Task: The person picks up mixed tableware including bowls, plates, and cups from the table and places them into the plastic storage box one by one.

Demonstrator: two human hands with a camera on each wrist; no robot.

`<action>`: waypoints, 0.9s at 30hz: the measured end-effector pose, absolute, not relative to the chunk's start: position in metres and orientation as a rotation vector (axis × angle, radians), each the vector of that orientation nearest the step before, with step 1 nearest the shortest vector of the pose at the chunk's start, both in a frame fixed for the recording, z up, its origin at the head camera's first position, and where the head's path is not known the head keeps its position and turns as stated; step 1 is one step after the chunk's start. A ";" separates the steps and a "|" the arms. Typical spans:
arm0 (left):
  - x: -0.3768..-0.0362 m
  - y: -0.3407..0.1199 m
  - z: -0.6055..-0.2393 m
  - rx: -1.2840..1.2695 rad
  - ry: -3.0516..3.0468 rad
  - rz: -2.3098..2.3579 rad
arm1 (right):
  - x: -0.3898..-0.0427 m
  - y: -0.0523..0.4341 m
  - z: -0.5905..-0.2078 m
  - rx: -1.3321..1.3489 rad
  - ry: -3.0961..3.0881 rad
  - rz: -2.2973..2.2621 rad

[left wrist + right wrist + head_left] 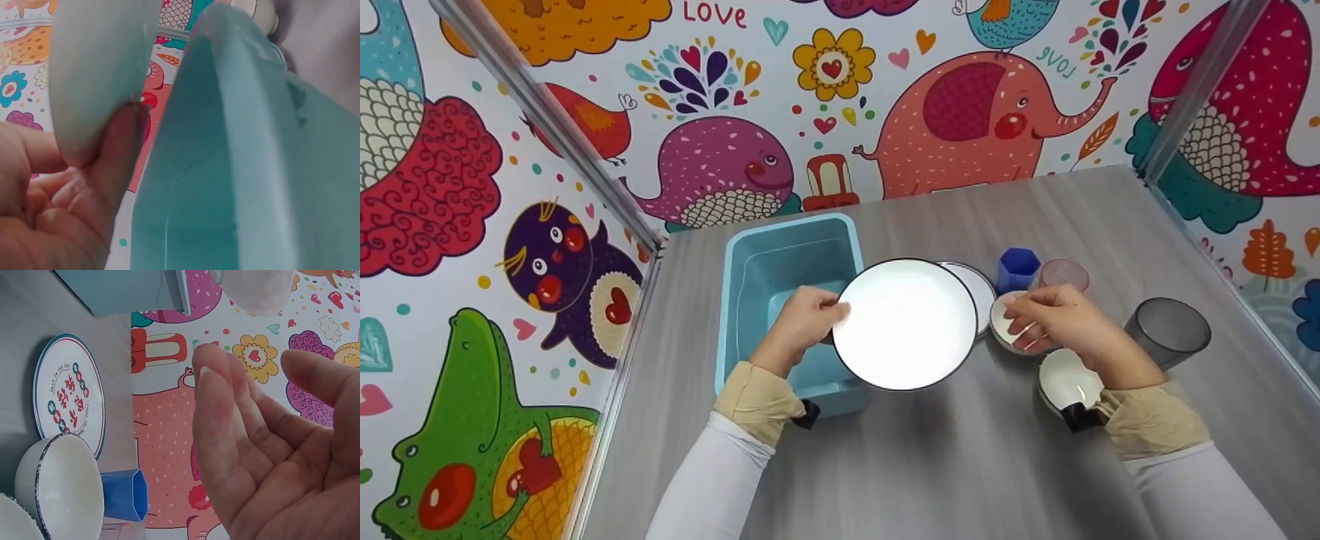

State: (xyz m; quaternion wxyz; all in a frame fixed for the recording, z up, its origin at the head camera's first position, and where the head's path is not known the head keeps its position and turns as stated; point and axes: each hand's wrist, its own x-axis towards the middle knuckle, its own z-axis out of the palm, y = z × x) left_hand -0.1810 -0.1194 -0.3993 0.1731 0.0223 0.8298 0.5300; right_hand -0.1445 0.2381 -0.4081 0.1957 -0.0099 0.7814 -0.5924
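Note:
A white plate with a dark rim is held up over the table, its right part in front of a second plate. My left hand pinches its left edge between thumb and fingers, above the light-blue basin. The left wrist view shows that plate nearly edge-on. My right hand holds nothing; its fingers are loosely bent over a white bowl. Another white bowl stands nearer me, partly covered by the right wrist. Red lettering marks the second plate in the right wrist view.
Behind the bowls stand a blue six-sided cup and a clear pinkish cup. A dark grey see-through cup is at the right. Patterned walls with metal edging bound the grey table at the back and sides.

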 end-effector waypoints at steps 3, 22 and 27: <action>-0.180 -0.122 -0.398 0.059 2.354 1.504 | -0.144 0.236 -0.411 -0.042 2.193 -1.672; -0.184 -0.141 -0.397 -0.090 2.474 1.534 | -0.137 0.177 -0.442 -0.213 2.078 -1.731; -0.189 -0.145 -0.393 -0.109 2.493 1.501 | -0.139 0.168 -0.440 -0.247 2.084 -1.712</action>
